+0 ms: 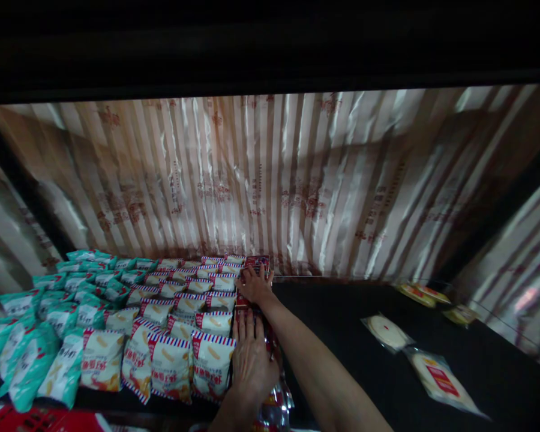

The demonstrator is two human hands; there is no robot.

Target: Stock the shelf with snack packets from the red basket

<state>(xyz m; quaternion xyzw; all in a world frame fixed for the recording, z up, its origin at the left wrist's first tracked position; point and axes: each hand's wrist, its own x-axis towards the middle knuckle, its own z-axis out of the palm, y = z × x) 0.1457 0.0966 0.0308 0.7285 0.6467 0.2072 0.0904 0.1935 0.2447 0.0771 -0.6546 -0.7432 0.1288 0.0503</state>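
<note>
A row of dark red packages (244, 302) runs from front to back on the black shelf. My right hand (256, 284) rests on the row near the back, its fingers spread over the tops. Closer to me, my left hand (252, 357) lies with fingers stretched forward along the same row, against its left side. Neither hand is wrapped round a package; both cover much of the row. Shiny clear-and-red wrapping (274, 405) shows below my left hand. Directly left stand white snack bags (213, 363) with blue-and-red striped tops, packed in several lines.
Teal snack bags (31, 363) fill the shelf's left end. On the black shelf (328, 324) to the right lie flat packs of round pale discs (387, 332), a pack with a red label (443, 381) and yellow packs (416, 294). A red basket (40, 420) sits at lower left.
</note>
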